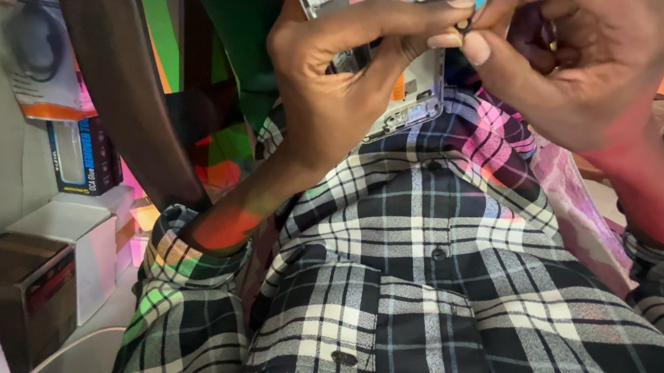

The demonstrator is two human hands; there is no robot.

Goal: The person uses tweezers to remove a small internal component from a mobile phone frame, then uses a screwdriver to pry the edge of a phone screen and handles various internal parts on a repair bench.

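At the far left we see boxes [79, 251] stacked on a shelf, a brown one lowest and white ones above it, with a dark blue packet [84, 155] standing over them. All of these sit well to the left of the phone frame, which we take as our landmark.

Moving right, a dark strap-like band [127, 99] runs down from the top edge, still left of the frame. Below and across the lower half spreads the checked shirt [432, 281], black, white and grey, with buttons down its middle; it lies directly under the frame.

Our left hand [340, 77] comes next. Its sleeve is rolled at the forearm, and the hand is wrapped across the front of the phone frame [411, 87], a silver opened chassis with inner parts showing. The fingers are clenched about the frame, the index finger laid along its upper face, the thumb [431, 41] crossing lower, so the frame sits behind and between them, held upright before the chest.

Just at the frame's right edge we see a small dark part [462, 24], pinched where both hands meet. It touches the left fingertip and the right thumb [478, 46].

Our right hand [572, 53] is right of the frame, its fingers curled inward and grasping that small part. What the part is, we cannot tell.
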